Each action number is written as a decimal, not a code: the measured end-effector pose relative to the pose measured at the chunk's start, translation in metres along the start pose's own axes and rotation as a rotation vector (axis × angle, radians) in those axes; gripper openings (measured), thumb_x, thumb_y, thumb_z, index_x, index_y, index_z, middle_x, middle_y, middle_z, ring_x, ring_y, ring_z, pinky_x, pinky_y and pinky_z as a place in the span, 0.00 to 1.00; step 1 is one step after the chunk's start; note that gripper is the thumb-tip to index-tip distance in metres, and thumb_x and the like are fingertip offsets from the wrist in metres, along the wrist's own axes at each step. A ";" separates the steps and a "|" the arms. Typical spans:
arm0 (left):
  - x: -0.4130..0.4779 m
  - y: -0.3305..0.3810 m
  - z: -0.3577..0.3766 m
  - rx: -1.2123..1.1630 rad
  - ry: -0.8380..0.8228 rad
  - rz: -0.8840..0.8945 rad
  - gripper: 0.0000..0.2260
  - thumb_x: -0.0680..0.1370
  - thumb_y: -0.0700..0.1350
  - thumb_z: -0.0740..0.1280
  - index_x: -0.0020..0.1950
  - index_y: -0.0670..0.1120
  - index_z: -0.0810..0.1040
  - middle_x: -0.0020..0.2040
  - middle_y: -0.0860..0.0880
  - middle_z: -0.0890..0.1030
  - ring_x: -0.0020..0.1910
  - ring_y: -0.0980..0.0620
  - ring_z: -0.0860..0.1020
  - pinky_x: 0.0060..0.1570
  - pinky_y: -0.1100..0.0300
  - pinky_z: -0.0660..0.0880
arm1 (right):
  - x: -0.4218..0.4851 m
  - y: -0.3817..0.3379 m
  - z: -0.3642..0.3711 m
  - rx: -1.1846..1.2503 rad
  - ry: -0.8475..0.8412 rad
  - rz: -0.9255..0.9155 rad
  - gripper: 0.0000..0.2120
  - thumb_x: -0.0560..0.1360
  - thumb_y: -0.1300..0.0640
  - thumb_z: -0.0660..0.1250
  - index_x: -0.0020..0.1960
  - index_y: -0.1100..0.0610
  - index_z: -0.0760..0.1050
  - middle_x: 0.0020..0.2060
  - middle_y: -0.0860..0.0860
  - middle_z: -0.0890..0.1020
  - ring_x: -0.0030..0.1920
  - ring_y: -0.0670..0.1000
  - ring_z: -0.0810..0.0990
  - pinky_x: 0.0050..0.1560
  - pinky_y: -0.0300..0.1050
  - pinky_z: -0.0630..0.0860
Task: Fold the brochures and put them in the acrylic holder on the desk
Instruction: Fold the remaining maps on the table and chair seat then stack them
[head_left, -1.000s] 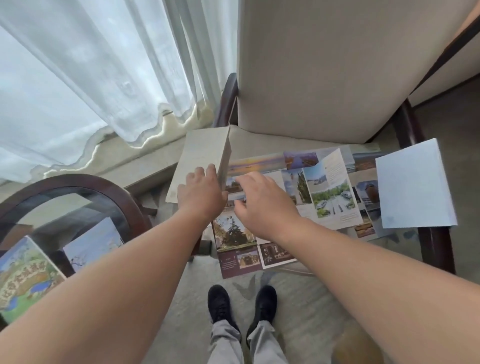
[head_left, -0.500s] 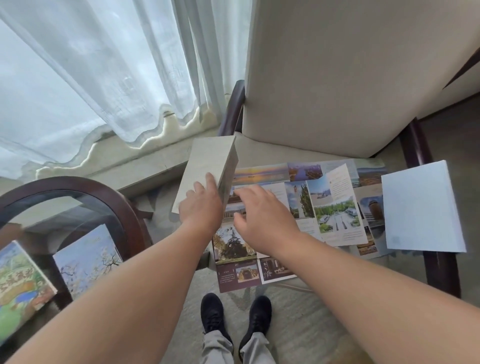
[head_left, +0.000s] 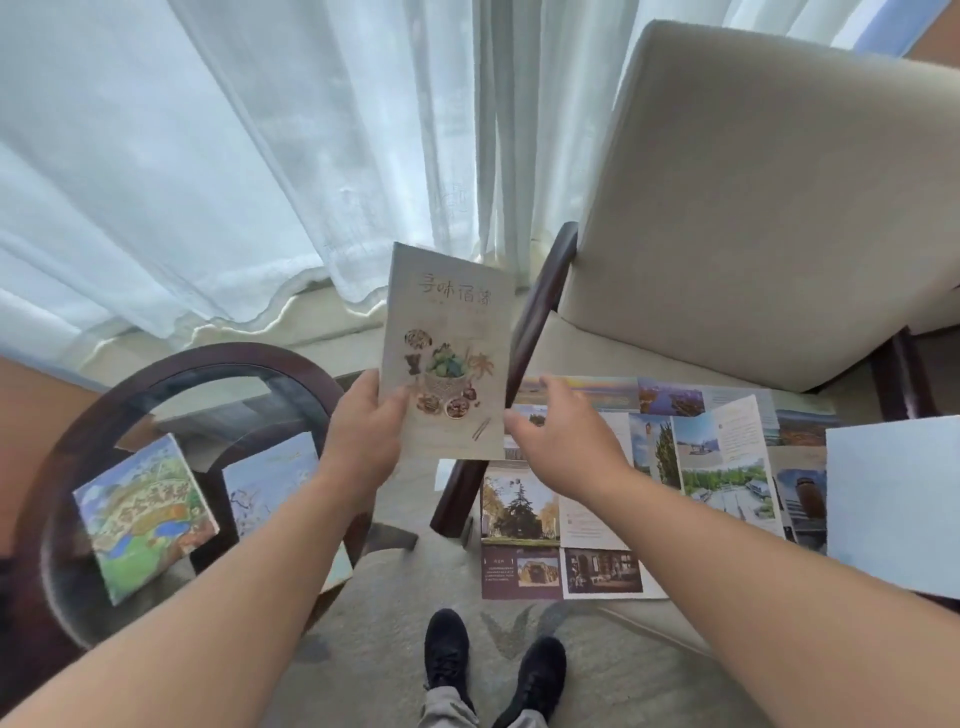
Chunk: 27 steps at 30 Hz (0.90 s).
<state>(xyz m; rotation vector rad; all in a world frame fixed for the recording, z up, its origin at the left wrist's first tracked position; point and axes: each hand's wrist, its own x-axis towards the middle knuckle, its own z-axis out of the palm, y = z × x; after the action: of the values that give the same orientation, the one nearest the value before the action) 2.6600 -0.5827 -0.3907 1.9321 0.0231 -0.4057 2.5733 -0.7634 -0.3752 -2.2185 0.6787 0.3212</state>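
My left hand (head_left: 363, 426) grips a folded beige brochure (head_left: 449, 353) with a food-basket picture on its cover, held upright in the air between the round table and the chair. My right hand (head_left: 563, 436) hovers just right of it, fingers apart, holding nothing. An unfolded photo brochure (head_left: 623, 499) lies spread on the chair seat below my right hand. On the round glass table at the left stand a colourful map brochure (head_left: 143, 514) and a pale blossom brochure (head_left: 270, 478). I cannot make out the acrylic holder itself.
The round glass table has a dark wooden rim (head_left: 171, 364). A cream upholstered chair (head_left: 769, 208) with dark wooden arms fills the right. A white sheet (head_left: 893, 499) lies on the chair's right side. Sheer curtains (head_left: 234, 156) hang behind. My black shoes (head_left: 493, 670) are below.
My left hand lifted the beige brochure off the chair seat and turned its cover toward me. My right hand came off the spread brochure. The view swung left toward the table.
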 end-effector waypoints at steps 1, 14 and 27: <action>-0.008 0.002 -0.011 -0.098 -0.017 -0.032 0.05 0.80 0.47 0.64 0.52 0.51 0.80 0.46 0.51 0.85 0.44 0.52 0.84 0.41 0.54 0.81 | 0.001 -0.010 0.002 0.043 -0.014 0.012 0.33 0.78 0.40 0.61 0.77 0.54 0.56 0.74 0.52 0.67 0.71 0.55 0.68 0.65 0.52 0.68; -0.019 -0.068 -0.162 -0.006 0.202 -0.243 0.09 0.76 0.56 0.68 0.47 0.50 0.77 0.45 0.50 0.83 0.44 0.48 0.83 0.47 0.41 0.80 | 0.010 -0.145 0.118 -0.033 -0.150 -0.092 0.13 0.75 0.49 0.68 0.55 0.52 0.69 0.50 0.48 0.81 0.49 0.51 0.81 0.50 0.56 0.79; 0.026 -0.195 -0.235 0.213 0.113 -0.444 0.11 0.76 0.57 0.70 0.44 0.50 0.78 0.41 0.53 0.82 0.40 0.52 0.81 0.42 0.49 0.80 | 0.052 -0.171 0.264 -0.250 -0.264 -0.013 0.15 0.75 0.50 0.68 0.56 0.54 0.68 0.53 0.52 0.80 0.51 0.55 0.80 0.50 0.55 0.79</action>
<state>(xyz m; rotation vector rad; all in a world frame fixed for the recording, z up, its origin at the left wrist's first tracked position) 2.7080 -0.2981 -0.4949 2.1564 0.5081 -0.6102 2.7089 -0.4911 -0.4682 -2.3555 0.5024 0.7117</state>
